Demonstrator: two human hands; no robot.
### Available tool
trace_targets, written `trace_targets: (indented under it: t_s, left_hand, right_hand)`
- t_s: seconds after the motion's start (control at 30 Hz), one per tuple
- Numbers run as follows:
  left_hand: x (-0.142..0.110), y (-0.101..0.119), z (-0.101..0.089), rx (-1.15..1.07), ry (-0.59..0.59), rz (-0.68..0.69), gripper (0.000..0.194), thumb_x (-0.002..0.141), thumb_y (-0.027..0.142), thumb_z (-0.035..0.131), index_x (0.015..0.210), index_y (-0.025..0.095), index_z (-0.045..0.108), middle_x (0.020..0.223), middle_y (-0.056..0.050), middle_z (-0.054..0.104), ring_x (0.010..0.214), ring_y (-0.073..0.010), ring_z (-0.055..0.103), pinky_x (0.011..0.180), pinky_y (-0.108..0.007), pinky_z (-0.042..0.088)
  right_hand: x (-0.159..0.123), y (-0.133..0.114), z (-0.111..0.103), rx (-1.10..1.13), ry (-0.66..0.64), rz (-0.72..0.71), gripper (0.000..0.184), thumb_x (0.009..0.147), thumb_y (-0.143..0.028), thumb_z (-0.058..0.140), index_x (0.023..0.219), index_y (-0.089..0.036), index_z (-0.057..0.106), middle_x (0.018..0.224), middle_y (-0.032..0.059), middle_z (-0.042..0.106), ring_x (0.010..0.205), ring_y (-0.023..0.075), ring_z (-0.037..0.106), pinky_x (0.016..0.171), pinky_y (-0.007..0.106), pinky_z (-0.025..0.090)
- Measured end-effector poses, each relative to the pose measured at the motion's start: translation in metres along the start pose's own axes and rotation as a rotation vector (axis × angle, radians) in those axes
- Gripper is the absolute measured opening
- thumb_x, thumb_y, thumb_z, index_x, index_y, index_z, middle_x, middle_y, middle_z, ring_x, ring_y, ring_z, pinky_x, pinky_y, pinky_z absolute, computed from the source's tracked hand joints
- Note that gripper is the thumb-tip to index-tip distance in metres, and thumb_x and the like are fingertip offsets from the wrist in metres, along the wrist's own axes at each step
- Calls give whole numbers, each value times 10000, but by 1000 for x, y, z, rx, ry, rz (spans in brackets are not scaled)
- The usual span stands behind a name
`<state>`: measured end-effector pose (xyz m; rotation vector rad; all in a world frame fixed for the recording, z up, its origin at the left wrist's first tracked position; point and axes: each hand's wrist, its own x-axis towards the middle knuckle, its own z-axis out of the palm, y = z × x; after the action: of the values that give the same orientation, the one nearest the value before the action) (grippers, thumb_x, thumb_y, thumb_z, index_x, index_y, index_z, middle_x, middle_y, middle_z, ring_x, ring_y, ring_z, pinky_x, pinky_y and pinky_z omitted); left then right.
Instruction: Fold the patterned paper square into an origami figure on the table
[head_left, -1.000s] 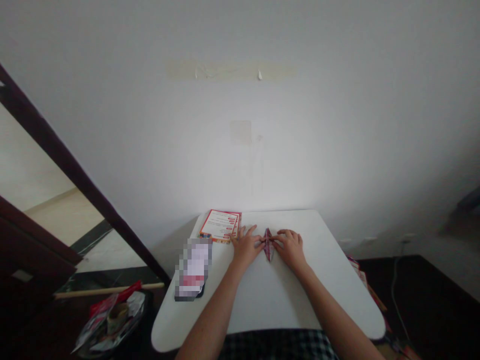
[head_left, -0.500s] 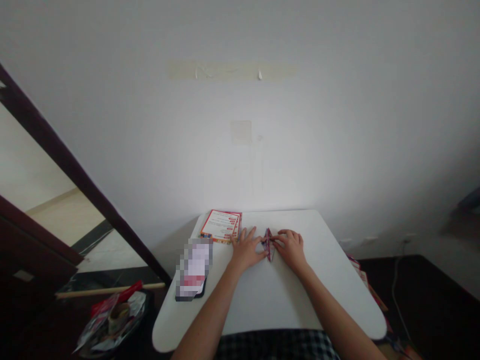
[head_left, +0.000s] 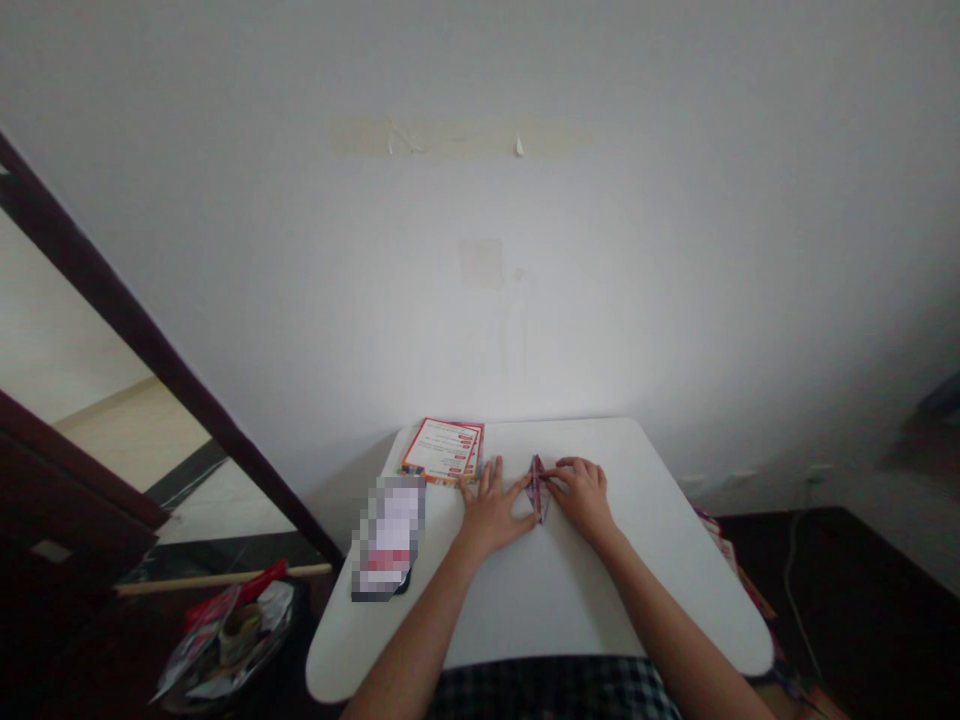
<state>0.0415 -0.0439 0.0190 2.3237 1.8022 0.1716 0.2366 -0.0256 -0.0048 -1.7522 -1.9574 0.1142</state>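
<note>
A small folded paper (head_left: pixel 536 497), purple and pinkish with a long pointed shape, lies on the white table (head_left: pixel 540 600) between my hands. Spread out on its left side, my left hand (head_left: pixel 491 508) touches the paper's left edge with the tips of thumb and index finger. From the right, my right hand (head_left: pixel 583 500) pinches the paper's middle, its fingers bent and drawn together. The underside of the folds is hidden.
Printed sheets with red borders (head_left: pixel 442 447) lie at the table's back left. A phone, blurred out (head_left: pixel 388 540), rests in front of them. A lined bin (head_left: pixel 232 650) with rubbish stands on the floor at left. The wall (head_left: pixel 570 300) rises behind the table.
My left hand's fingers have shifted slightly and its index finger now reaches straighter to the paper. My right hand stays nearly in place, with the paper between both hands.
</note>
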Motion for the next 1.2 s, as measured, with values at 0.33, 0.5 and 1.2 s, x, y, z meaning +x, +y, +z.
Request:
trace_targets:
  t_s: [0.33, 0.5, 1.2]
  left_hand:
    - [3, -5, -2, 14, -72, 26, 831, 755, 778, 493, 1494, 497, 240, 1663, -52, -11, 1507, -400, -13, 1068, -773, -52]
    - [4, -7, -2, -1, -84, 41, 867, 726, 780, 534, 1489, 518, 219, 1661, -43, -26, 1508, -393, -25, 1071, -768, -58]
    - [2, -8, 8, -33, 99, 26, 563, 884, 666, 418, 1431, 544, 365, 1643, 15, 196, 1509, -327, 131, 1157, -678, 48]
  right_hand:
    - [-1, 0, -1, 2, 9, -7, 226, 909, -432, 569, 1097, -435, 695, 1241, 0, 589, 1208, 244, 443, 1102, 486, 229]
    - [-1, 1, 0, 0, 11, -18, 224, 912, -430, 567, 1098, -432, 692, 1244, 1, 587, 1203, 245, 443, 1101, 493, 226]
    - [-1, 6, -16, -20, -116, -99, 351, 858, -502, 628, 1208, -496, 627, 1322, 1, 551, 1263, 249, 432, 1114, 499, 237]
